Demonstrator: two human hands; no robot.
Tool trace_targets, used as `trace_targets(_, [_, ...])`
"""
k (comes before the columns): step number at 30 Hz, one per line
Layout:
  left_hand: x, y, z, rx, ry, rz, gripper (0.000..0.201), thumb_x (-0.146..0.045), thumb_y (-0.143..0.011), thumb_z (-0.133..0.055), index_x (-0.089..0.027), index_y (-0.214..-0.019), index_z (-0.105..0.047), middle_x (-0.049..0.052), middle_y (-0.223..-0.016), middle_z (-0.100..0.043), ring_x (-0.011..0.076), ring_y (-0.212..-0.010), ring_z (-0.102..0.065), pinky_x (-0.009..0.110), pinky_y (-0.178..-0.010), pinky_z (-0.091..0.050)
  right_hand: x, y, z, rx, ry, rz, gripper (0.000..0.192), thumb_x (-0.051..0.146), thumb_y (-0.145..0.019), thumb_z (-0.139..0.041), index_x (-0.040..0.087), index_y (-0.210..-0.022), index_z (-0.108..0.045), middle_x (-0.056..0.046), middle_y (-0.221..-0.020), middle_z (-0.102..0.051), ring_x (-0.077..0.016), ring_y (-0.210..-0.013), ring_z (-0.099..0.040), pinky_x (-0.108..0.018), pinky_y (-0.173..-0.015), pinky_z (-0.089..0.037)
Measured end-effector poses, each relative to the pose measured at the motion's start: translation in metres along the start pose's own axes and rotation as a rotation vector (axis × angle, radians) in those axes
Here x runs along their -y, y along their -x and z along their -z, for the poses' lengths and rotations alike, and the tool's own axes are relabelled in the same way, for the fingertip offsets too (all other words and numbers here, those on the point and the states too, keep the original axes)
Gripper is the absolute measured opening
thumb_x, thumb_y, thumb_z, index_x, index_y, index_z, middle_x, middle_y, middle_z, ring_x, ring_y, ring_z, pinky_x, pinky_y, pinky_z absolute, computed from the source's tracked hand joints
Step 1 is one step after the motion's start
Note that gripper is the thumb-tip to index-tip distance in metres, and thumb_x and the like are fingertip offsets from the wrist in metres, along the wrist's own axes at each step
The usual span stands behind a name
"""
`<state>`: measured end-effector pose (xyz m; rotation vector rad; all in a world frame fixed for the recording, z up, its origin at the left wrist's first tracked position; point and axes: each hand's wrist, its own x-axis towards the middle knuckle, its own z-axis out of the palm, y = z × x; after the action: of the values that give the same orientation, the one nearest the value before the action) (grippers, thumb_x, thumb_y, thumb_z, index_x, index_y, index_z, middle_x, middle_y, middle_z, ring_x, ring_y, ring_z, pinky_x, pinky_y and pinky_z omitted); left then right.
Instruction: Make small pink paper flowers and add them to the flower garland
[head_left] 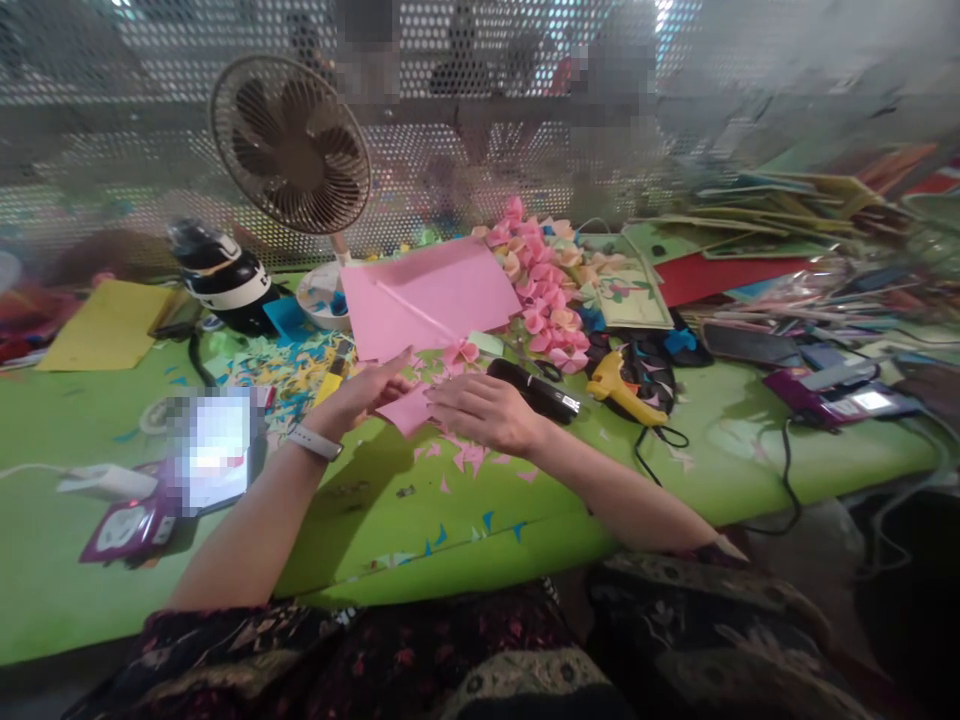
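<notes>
My left hand [365, 391] and my right hand [484, 408] meet over a small pink paper piece [406, 410] lying on the green table [375, 520]. Both hands pinch its edges, the right hand pressing down flat on its right side. A watch sits on my left wrist. Just beyond the hands lie a large pink paper sheet [427, 295] and a small folded pink flower [460, 352]. Pink and blue paper scraps lie scattered around the hands.
A black cylinder [536, 392] and a yellow glue gun [622, 388] lie right of my hands. A pile of pink paper flowers [544, 290], a desk fan [291, 145], a lit phone [214, 450], card stacks [787, 220] and cables crowd the table.
</notes>
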<state>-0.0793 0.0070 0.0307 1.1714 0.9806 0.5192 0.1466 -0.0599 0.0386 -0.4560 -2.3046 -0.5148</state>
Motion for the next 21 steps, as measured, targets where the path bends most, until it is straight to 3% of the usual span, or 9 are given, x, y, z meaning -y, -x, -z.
trace_targets(2, [-0.003, 0.005, -0.004, 0.126, 0.137, 0.052, 0.052, -0.065, -0.073, -0.07, -0.013, -0.073, -0.072, 0.009, -0.066, -0.07, 0.0186, -0.061, -0.066, 0.028, -0.059, -0.051, -0.003, 0.004, -0.001, 0.043, -0.009, 0.021, 0.015, 0.019, -0.096, -0.058, 0.017, -0.107, -0.068, -0.007, -0.115, -0.075, -0.0183, -0.109, -0.068, -0.034, -0.088, -0.06])
trace_targets(5, [-0.004, 0.007, -0.008, 0.225, 0.189, 0.006, 0.032, -0.037, -0.067, -0.086, -0.013, -0.083, -0.073, 0.006, -0.075, -0.073, 0.0159, -0.07, -0.067, 0.025, -0.067, -0.053, -0.008, 0.009, -0.004, 0.087, -0.006, 0.021, 0.021, 0.019, -0.097, -0.055, 0.019, -0.116, -0.066, -0.006, -0.119, -0.073, -0.0182, -0.117, -0.065, -0.035, -0.092, -0.058])
trace_targets(11, [-0.002, 0.003, -0.014, 0.106, 0.33, -0.129, 0.032, -0.03, -0.068, -0.087, -0.012, -0.091, -0.074, 0.003, -0.076, -0.072, 0.009, -0.062, -0.062, 0.019, -0.058, -0.048, -0.011, 0.014, -0.011, 0.094, -0.01, -0.07, 0.045, 0.027, -0.093, -0.056, 0.014, -0.135, -0.057, -0.015, -0.137, -0.062, -0.025, -0.133, -0.053, -0.046, -0.107, -0.048])
trace_targets(17, [0.0, 0.004, -0.026, 0.134, 0.374, -0.167, 0.036, -0.029, -0.068, -0.087, -0.013, -0.098, -0.075, 0.004, -0.087, -0.074, 0.0107, -0.076, -0.066, 0.02, -0.07, -0.052, -0.01, 0.017, -0.012, 0.08, 0.033, -0.16, 0.029, 0.022, -0.093, -0.06, 0.027, -0.12, -0.068, -0.006, -0.138, -0.062, -0.0208, -0.133, -0.053, -0.041, -0.108, -0.047])
trace_targets(21, [0.002, 0.004, -0.029, 0.104, 0.391, -0.173, 0.032, -0.028, -0.069, -0.087, -0.014, -0.095, -0.075, 0.001, -0.079, -0.072, 0.01, -0.071, -0.065, 0.021, -0.069, -0.053, -0.009, 0.018, -0.017, 0.011, -0.091, -0.307, 0.021, 0.024, -0.092, -0.062, 0.028, -0.11, -0.074, -0.007, -0.136, -0.063, -0.0237, -0.13, -0.055, -0.045, -0.106, -0.049])
